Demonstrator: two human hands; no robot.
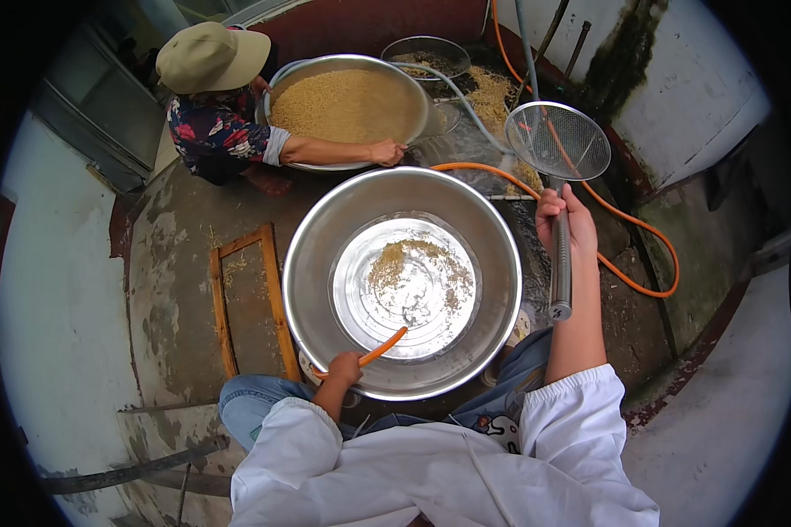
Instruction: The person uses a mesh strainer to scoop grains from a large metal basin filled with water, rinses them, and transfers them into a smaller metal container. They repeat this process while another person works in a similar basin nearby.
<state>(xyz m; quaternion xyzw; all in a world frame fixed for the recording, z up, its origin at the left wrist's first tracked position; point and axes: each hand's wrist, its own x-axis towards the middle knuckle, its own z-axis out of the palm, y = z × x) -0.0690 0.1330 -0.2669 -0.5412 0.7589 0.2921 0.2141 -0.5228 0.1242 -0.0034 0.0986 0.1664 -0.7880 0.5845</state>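
Note:
A large round metal basin (316, 263) stands before me, with shallow water and scattered yellowish grain (389, 260) on its bottom. At the basin's near left rim, my left hand (345, 369) grips an orange hose (385, 345), whose end points inward over the bottom. Right of the basin, my right hand (570, 221) is closed around the metal handle of a round wire-mesh skimmer (557, 141). The skimmer's mesh head is up and away from the basin, and no grain shows on it.
A person in a cap (217, 105) crouches at the upper left, hands on a second basin (425, 112) full of grain and cloudy water. A wooden frame (280, 309) lies on the left floor. Behind are a round sieve (461, 58), spilled grain (491, 95) and a grey hose (468, 109). Orange hose loops right.

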